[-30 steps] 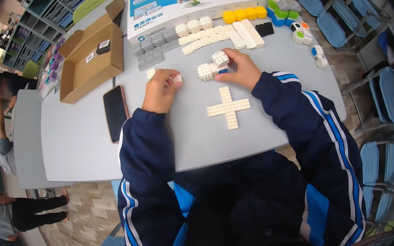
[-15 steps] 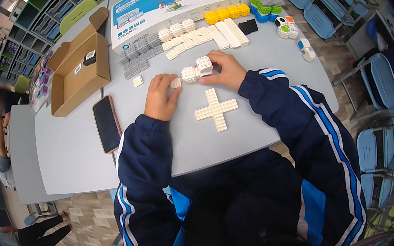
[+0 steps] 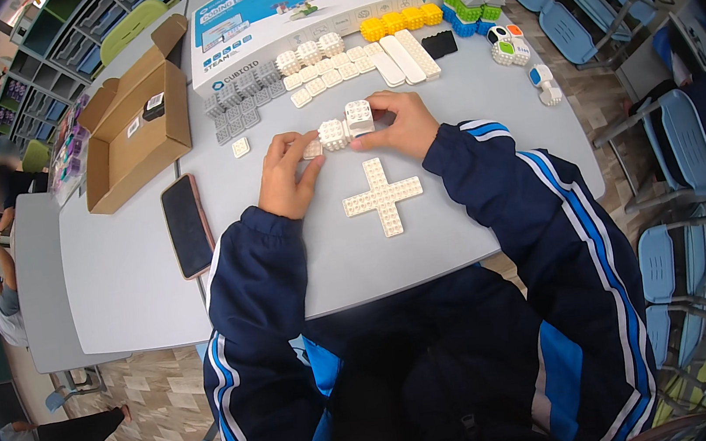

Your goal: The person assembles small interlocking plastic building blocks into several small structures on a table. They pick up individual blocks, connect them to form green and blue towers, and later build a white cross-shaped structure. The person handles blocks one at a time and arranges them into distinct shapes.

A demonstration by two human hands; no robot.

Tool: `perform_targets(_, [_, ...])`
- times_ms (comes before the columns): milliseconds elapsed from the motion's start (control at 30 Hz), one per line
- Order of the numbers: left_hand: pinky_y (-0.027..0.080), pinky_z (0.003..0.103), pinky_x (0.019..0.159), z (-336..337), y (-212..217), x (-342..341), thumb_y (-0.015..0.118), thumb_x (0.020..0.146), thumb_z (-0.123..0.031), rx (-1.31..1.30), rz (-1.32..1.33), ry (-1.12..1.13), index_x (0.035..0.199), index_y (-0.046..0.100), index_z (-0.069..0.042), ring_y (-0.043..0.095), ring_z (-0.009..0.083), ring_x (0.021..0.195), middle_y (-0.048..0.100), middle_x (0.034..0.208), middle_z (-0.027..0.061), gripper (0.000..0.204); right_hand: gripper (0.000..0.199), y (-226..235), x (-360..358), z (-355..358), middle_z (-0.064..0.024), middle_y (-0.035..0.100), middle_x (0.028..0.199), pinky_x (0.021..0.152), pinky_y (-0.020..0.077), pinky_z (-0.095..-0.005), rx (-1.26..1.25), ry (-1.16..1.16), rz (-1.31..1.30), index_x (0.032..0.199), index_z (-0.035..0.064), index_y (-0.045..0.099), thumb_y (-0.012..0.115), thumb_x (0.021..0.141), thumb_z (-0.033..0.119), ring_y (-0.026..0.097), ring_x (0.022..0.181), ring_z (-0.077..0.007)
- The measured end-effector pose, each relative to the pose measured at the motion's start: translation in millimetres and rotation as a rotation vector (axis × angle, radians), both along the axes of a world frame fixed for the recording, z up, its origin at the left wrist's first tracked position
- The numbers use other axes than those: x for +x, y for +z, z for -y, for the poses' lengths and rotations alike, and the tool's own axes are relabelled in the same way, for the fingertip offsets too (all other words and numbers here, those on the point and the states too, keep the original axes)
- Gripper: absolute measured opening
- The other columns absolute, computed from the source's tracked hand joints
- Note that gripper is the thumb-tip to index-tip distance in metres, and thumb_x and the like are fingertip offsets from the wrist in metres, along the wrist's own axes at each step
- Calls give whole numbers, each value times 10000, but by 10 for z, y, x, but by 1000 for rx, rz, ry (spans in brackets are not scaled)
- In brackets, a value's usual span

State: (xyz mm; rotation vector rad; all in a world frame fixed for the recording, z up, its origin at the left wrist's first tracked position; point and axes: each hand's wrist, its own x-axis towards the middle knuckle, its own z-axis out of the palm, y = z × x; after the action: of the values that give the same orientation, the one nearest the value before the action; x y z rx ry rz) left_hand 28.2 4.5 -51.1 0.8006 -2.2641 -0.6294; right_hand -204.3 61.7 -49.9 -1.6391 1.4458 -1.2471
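My left hand pinches a small white square building plate between thumb and fingers. From the other side, my right hand grips a white block with round holes. A white knobbly block sits against that block's left side, right up beside the small plate; I cannot tell whether the two are joined. Just below my hands, a white cross of studded strips lies flat on the table. A loose white square plate rests left of my left hand.
Grey, white and yellow blocks line the big kit box. White strips and a black plate are nearby. Stacked coloured blocks stand far right. Left are a phone and an open cardboard box.
The knobbly block and the small plate have come closer together between my hands. The whole view has shifted slightly, and people in the background at the left have moved.
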Motion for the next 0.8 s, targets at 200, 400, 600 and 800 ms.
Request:
perform_targets(200, [464,275,719,19,-17,12,699,816,-29,-29,6,-9,1171,625,-44,535,172,804,569,1023,75,363,426,46,-2,-12,-99,688,941,814,504,-301,9,-6,-39,1008,8,696,851,663,203,645,852,-192])
perform_targets(400, [464,272,715,-1,24,9,700,818,-34,-10,12,-5,1166,628,-43,529,166,783,570,1015,77,356,425,72,-3,-20,-92,688,924,807,502,-303,4,-3,-58,1011,16,696,849,667,213,640,844,-190])
perform_targets(600, [464,274,703,11,31,12,722,807,-58,-37,10,-24,1148,638,-39,520,161,755,576,954,75,352,499,16,-28,18,-97,678,963,819,497,-310,16,19,-84,1081,20,663,840,681,259,624,868,-197])
perform_targets(800, [462,274,694,-8,49,4,741,795,-77,1,29,15,1156,647,-63,519,161,747,573,923,67,374,504,-2,-1,12,-91,639,1025,818,482,-294,-46,47,-67,1112,15,636,825,711,257,601,904,-175])
